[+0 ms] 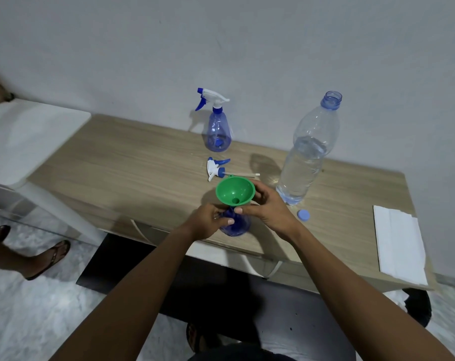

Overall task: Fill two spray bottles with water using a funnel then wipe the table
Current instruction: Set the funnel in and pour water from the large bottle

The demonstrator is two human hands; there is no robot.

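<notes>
Head view. Pale wood-grain tabletop (132, 162) set against a plain grey wall (221, 48), over a marbled floor (26, 321). White seat (26, 131) just off the left end, someone's sandalled foot (54, 256) beside it.

Left hand (208, 222) wrapped round the neck of the near spray bottle (235, 226), fingers (227, 220) curled tight on it. Right hand (268, 212) on the green funnel (235, 190): thumb under the near side of the bowl, the rest curved behind the far rim, pinching it (spout over the bottle's mouth; seated or not, cannot tell).

Behind the funnel, lying flat, a loose trigger head (216, 169). Farther back by the wall, second spray bottle (218, 131), upright with its trigger on. Uncapped water bottle (304, 157), partly full, standing right of the funnel, blue cap (303, 214) near its base.

Near spray bottle close to the front edge. Folded white cloth (398, 243) at the right end, reaching the front corner. Wide bare wood left of the bottles.
</notes>
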